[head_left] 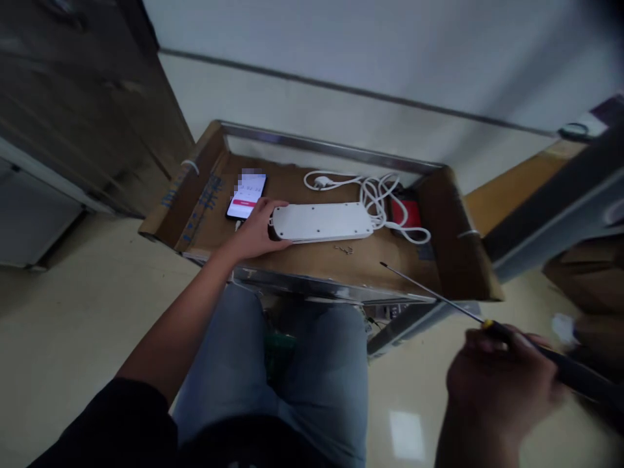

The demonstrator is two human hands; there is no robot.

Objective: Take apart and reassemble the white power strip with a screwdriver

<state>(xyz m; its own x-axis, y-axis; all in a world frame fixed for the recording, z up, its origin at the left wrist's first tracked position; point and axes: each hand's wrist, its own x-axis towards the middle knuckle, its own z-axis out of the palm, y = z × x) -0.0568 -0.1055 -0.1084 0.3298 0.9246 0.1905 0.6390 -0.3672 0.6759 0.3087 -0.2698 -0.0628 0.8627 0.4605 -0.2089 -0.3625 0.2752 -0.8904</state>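
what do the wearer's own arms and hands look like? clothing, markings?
Left hand: ungloved, wrist bare; plain black sleeve ending well short of the wrist. Right hand: ungloved, blurred; can't make out a sleeve there.

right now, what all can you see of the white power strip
The white power strip is a long, plastic-looking bar with rounded corners and small dark spots, perhaps screw holes, on its flat upper face. It lies lengthwise on the cardboard. The left hand grips one end; a white cord lies in loose loops at the other.
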